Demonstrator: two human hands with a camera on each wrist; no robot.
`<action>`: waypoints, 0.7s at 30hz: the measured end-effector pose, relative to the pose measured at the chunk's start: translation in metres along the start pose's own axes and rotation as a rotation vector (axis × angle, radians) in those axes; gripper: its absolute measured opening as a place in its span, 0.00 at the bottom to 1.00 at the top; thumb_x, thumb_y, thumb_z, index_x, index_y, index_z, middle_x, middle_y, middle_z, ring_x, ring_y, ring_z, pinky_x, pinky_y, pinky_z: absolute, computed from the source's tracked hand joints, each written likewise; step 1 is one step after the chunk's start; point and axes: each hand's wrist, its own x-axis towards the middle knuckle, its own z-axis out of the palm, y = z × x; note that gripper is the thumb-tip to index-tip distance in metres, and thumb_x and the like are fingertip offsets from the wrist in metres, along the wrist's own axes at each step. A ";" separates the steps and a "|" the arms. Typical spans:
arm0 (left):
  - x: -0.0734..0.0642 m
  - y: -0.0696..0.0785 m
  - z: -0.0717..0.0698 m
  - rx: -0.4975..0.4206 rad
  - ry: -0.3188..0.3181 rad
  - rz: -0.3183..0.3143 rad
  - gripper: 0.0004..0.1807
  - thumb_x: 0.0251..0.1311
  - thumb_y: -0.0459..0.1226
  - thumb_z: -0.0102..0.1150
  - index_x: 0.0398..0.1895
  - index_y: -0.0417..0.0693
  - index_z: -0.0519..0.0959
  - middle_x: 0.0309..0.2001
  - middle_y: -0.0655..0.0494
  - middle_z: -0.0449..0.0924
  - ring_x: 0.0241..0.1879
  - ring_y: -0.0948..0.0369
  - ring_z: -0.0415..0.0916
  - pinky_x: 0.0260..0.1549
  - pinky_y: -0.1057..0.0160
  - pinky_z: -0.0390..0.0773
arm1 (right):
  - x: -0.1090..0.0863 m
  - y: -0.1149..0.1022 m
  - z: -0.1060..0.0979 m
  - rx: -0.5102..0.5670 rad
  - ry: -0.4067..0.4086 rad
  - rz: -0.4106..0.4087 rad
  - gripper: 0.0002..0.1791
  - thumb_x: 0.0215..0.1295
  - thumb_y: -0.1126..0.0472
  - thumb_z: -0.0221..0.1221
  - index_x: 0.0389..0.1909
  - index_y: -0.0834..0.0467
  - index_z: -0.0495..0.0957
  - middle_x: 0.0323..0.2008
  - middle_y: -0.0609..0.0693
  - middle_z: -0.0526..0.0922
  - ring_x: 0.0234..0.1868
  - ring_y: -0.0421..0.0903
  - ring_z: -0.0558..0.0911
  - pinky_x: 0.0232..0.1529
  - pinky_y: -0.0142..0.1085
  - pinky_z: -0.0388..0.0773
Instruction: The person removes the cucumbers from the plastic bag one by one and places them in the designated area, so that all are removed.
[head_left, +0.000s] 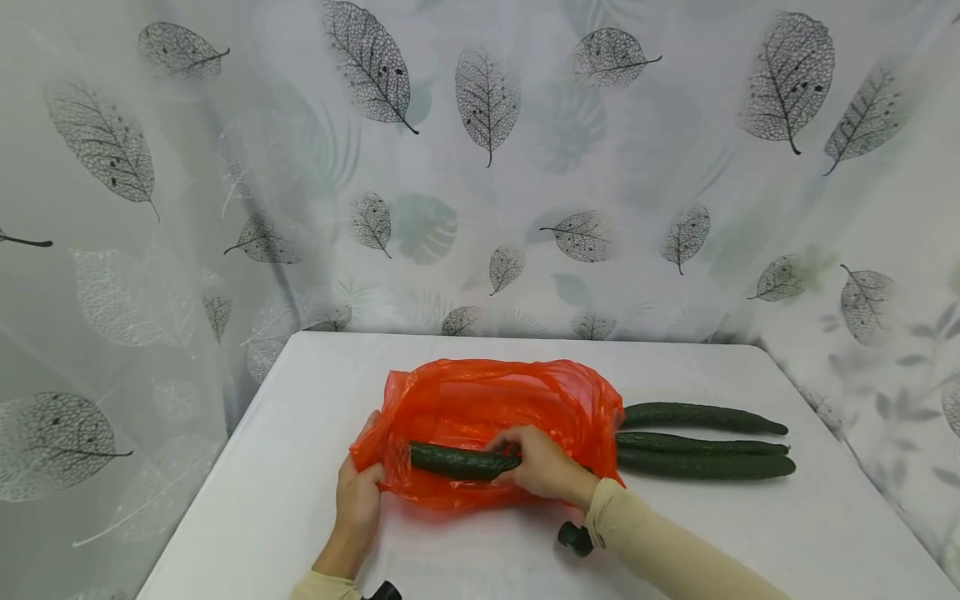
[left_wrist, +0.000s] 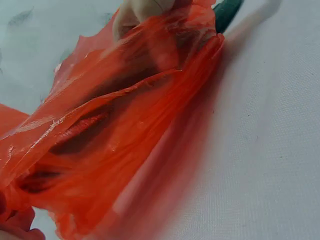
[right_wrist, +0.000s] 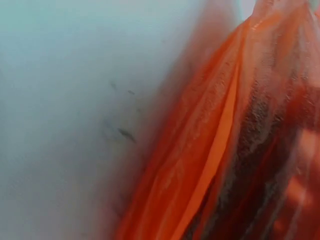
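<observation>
A thin red plastic bag (head_left: 510, 383) lies spread on the table, its mouth facing the person. My left hand (head_left: 357, 500) grips the bag's left edge; in the left wrist view, only a little of that hand (left_wrist: 20, 227) shows at the lower left corner. Over the bag, my right hand (head_left: 546, 467) holds a dark green cucumber (head_left: 453, 461) near its right end, thumb on the near side and fingers on the far side. The cucumber lies level across the bag's opening. Through the film in the right wrist view, a dark shape (right_wrist: 255, 165) shows blurred.
To the right of the bag lie three cucumbers: a far one (head_left: 705, 417), a middle one (head_left: 705, 444) and a near one (head_left: 705, 465), their left ends hidden by the bag. The white table (head_left: 247, 517) ends at a leaf-printed curtain (head_left: 525, 192).
</observation>
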 end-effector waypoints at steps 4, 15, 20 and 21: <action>0.002 0.003 -0.002 0.012 -0.008 -0.012 0.44 0.57 0.20 0.34 0.81 0.47 0.53 0.78 0.60 0.54 0.75 0.61 0.53 0.62 0.75 0.66 | -0.001 -0.003 -0.008 0.020 0.040 -0.033 0.19 0.55 0.62 0.74 0.48 0.52 0.85 0.42 0.43 0.80 0.46 0.48 0.76 0.44 0.39 0.80; 0.005 0.009 -0.003 -0.141 0.011 0.012 0.40 0.62 0.20 0.28 0.80 0.45 0.55 0.76 0.55 0.62 0.75 0.58 0.54 0.65 0.71 0.66 | -0.004 -0.008 -0.020 0.063 0.096 -0.037 0.20 0.55 0.63 0.74 0.50 0.51 0.84 0.43 0.44 0.81 0.47 0.49 0.76 0.45 0.41 0.80; 0.006 0.012 -0.003 -0.183 0.056 0.003 0.42 0.56 0.19 0.28 0.79 0.40 0.54 0.78 0.53 0.56 0.75 0.56 0.53 0.66 0.71 0.65 | -0.005 -0.008 -0.025 0.099 0.112 -0.017 0.21 0.55 0.63 0.74 0.51 0.51 0.84 0.44 0.45 0.81 0.48 0.50 0.76 0.45 0.41 0.81; 0.006 0.012 -0.003 -0.186 0.066 0.000 0.42 0.56 0.19 0.29 0.79 0.39 0.54 0.78 0.53 0.55 0.74 0.56 0.54 0.65 0.71 0.66 | -0.006 -0.008 -0.026 0.112 0.114 -0.019 0.21 0.55 0.64 0.74 0.51 0.52 0.84 0.44 0.46 0.82 0.48 0.51 0.76 0.45 0.41 0.81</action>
